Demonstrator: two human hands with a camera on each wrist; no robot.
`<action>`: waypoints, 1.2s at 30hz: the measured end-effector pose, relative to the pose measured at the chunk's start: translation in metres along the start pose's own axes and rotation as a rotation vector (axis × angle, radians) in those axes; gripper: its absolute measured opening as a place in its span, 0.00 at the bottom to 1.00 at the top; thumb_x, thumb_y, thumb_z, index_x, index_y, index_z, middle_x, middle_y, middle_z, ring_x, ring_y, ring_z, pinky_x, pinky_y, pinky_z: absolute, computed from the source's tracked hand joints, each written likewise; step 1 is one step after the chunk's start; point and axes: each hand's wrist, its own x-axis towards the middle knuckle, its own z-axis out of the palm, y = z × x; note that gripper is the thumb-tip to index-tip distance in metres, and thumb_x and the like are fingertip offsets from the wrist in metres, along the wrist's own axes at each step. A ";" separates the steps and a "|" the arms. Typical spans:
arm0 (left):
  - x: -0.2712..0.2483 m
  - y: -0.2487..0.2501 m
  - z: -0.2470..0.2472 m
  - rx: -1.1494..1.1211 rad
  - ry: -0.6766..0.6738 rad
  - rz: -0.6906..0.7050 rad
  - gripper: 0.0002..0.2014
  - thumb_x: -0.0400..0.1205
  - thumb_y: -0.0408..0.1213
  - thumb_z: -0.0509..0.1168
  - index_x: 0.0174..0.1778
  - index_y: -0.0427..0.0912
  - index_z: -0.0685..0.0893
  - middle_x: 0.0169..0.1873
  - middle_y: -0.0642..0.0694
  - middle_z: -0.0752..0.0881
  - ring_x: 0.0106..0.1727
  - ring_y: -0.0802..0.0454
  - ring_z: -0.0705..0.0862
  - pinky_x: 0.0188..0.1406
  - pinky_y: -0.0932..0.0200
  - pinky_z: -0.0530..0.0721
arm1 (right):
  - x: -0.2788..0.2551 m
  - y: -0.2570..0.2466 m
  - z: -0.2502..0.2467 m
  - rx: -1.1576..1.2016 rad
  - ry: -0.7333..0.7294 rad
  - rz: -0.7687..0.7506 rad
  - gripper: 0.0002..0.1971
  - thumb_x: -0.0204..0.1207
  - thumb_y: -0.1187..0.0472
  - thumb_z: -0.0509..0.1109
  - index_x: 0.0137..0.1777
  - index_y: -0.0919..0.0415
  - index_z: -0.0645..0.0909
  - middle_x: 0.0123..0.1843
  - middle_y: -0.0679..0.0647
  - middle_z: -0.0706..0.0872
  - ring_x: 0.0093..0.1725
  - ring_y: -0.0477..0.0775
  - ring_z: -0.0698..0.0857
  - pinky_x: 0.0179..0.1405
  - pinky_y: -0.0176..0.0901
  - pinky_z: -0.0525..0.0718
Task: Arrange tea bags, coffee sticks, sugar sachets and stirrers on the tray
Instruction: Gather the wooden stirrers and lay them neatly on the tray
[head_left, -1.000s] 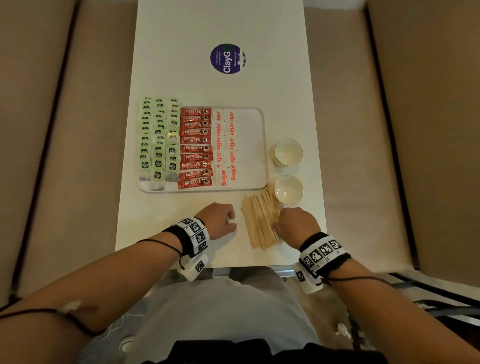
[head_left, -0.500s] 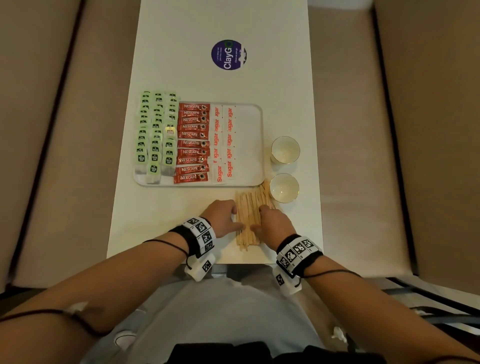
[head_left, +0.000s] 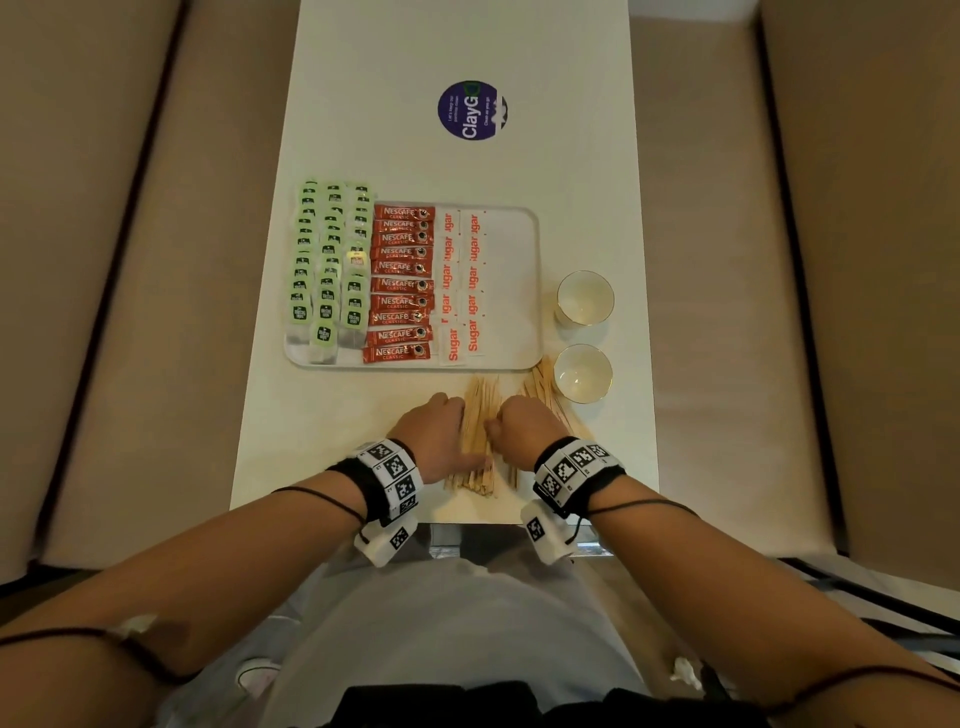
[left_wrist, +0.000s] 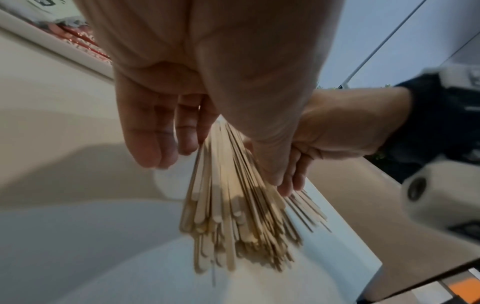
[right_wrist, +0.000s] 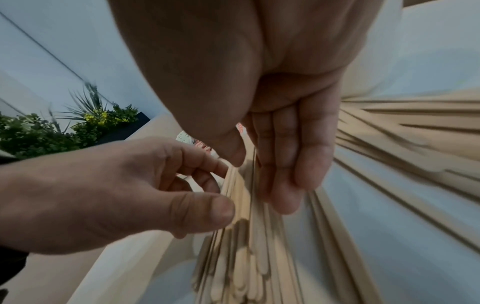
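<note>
A white tray (head_left: 511, 291) holds green tea bags (head_left: 327, 260) on its left, red coffee sticks (head_left: 400, 283) in the middle and sugar sachets (head_left: 462, 280) to their right; its right part is bare. In front of the tray, a bundle of wooden stirrers (head_left: 480, 415) (left_wrist: 233, 216) (right_wrist: 241, 257) lies on the table between my hands. My left hand (head_left: 441, 436) (left_wrist: 215, 164) grips it between thumb and fingers. My right hand (head_left: 522, 426) (right_wrist: 254, 170) grips it from the other side. More loose stirrers (head_left: 545, 395) (right_wrist: 415, 127) lie fanned out to the right.
Two white cups (head_left: 585, 298) (head_left: 583, 372) stand right of the tray, the nearer one touching the loose stirrers. A purple round sticker (head_left: 471, 110) sits farther back on the table. The table's front edge is just behind my wrists. Beige cushions flank the table.
Both hands have closed in from either side and gathered part of the stirrer pile into a bundle, shifted slightly left. The other stirrers stay by the near cup.
</note>
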 end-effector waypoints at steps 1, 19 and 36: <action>-0.001 0.000 0.001 0.017 0.015 0.008 0.39 0.69 0.69 0.74 0.65 0.44 0.75 0.54 0.46 0.78 0.48 0.48 0.81 0.46 0.50 0.85 | 0.002 -0.002 0.000 0.024 -0.013 -0.001 0.18 0.87 0.54 0.63 0.43 0.67 0.83 0.39 0.57 0.87 0.41 0.58 0.88 0.41 0.48 0.86; 0.001 -0.051 -0.023 0.189 0.069 0.078 0.21 0.77 0.40 0.72 0.66 0.47 0.76 0.59 0.42 0.75 0.58 0.41 0.75 0.48 0.49 0.80 | 0.006 -0.039 0.000 -0.042 -0.073 -0.167 0.13 0.86 0.53 0.66 0.51 0.61 0.89 0.43 0.55 0.93 0.39 0.55 0.92 0.50 0.53 0.92; 0.002 -0.083 -0.042 0.067 0.067 0.139 0.06 0.78 0.37 0.70 0.50 0.45 0.86 0.43 0.48 0.80 0.44 0.46 0.83 0.41 0.52 0.81 | 0.036 -0.069 0.032 -0.523 0.263 -0.480 0.19 0.78 0.47 0.74 0.65 0.55 0.80 0.61 0.55 0.86 0.59 0.60 0.84 0.62 0.54 0.80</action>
